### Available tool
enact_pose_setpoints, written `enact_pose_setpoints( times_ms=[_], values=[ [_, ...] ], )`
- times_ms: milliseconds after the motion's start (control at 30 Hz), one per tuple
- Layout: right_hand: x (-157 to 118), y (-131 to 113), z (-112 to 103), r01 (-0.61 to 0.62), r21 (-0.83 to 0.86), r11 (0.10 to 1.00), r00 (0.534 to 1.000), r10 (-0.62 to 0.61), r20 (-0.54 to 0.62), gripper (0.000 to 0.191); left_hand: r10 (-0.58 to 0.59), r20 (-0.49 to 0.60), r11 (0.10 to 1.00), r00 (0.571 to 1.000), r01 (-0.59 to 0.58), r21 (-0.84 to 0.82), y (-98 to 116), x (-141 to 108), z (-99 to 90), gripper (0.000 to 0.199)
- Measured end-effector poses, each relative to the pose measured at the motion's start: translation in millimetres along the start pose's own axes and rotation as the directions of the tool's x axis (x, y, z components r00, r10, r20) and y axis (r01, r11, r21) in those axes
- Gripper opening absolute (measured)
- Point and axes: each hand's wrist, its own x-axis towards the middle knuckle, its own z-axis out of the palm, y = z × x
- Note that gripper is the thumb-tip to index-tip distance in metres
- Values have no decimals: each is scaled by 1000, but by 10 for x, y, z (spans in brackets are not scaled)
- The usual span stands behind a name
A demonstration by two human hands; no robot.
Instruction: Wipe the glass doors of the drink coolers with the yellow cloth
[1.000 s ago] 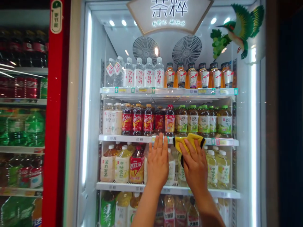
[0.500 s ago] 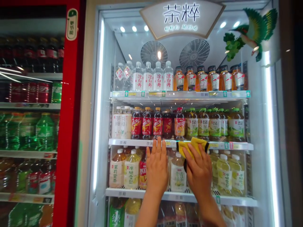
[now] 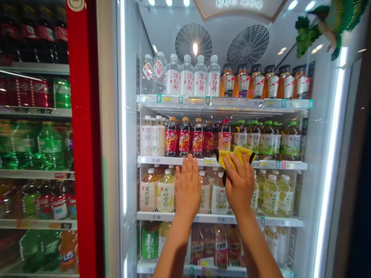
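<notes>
A yellow cloth (image 3: 242, 156) with a black edge lies bunched under my right hand (image 3: 239, 181), whose fingers press it against the glass door of a lit drinks fridge. To the left, my left hand (image 3: 188, 189) is raised with its palm toward the glass, fingers stretched out and holding nothing. Behind both hands run shelves of bottled drinks. Red-labelled tea bottles (image 3: 198, 137) stand above my left fingertips, and green-capped tea bottles (image 3: 266, 139) stand right of the cloth. Part of the cloth is hidden by my right hand.
A second fridge with a red frame (image 3: 85, 154) stands at the left, holding green bottles (image 3: 52, 141) and cans. A bird figure (image 3: 337, 25) hangs at the upper right. Bright light strips (image 3: 330, 162) run down the lit fridge's sides.
The camera view has tilted down and come closer, so the sign above is now mostly cut off. The cloth and both hands sit higher in the picture, at nearly the same shelf.
</notes>
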Motion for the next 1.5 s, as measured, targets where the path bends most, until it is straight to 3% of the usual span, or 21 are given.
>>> enact_pose_setpoints(
  times_ms=[100, 200, 333, 433, 533, 633, 733, 867, 967, 1067, 1167, 1333, 1400, 1500],
  values=[
    [351, -42, 161, -65, -3, 998, 993, 65, -98, 52, 1, 0, 1000, 1000, -1, -16, -73, -14, -31, 78],
    [551, -272, 331, -46, -3, 999, 998, 46, -47, 54, -16, -11, 1000, 1000, 16, -7, -155, -21, -48, 78],
    [243, -496, 278, 69, 12, 998, 992, -70, 104, 60, -34, -24, 999, 999, 35, 9, -278, -55, -72, 76],
    [13, -429, 181, 64, 6, 998, 993, -64, 101, 60, -29, -15, 1000, 999, 29, 13, -373, -103, -109, 75],
    [136, -360, 247, -3, 9, 1000, 1000, 4, -22, 61, -20, -17, 1000, 1000, 21, 12, -469, -141, -152, 76],
    [372, -502, 427, -44, 11, 999, 996, 45, -74, 61, -26, -17, 1000, 1000, 26, 10, -555, -152, -185, 77],
    [332, -761, 496, 34, 5, 999, 998, -34, 47, 62, -33, -1, 999, 999, 33, 9, -620, -154, -206, 77],
    [-39, -839, 321, 108, 12, 994, 981, -108, 160, 61, -36, 15, 999, 999, 36, 5, -681, -185, -235, 78],
    [-66, -686, 266, 47, 16, 999, 997, -48, 57, 60, -35, 21, 999, 999, 35, 3, -725, -222, -261, 77],
    [169, -657, 418, -15, 24, 1000, 999, 16, -52, 62, -22, 27, 1000, 999, 22, -4, -769, -246, -279, 77],
    [281, -852, 575, 35, 17, 999, 999, -35, 11, 64, -24, 26, 1000, 999, 25, -13, -807, -263, -282, 78],
    [-127, -1080, 418, 115, -2, 993, 981, -114, 155, 57, -38, 6, 999, 999, 38, -14, -884, -324, -283, 77],
    [-220, -1029, 340, 103, -22, 994, 987, -100, 125, 51, -47, -2, 999, 999, 47, -26, -927, -357, -295, 77],
    [-57, -961, 410, 46, -31, 998, 999, -46, -7, 45, -54, -11, 998, 999, 53, -37, -1018, -404, -333, 76]
  ],
)
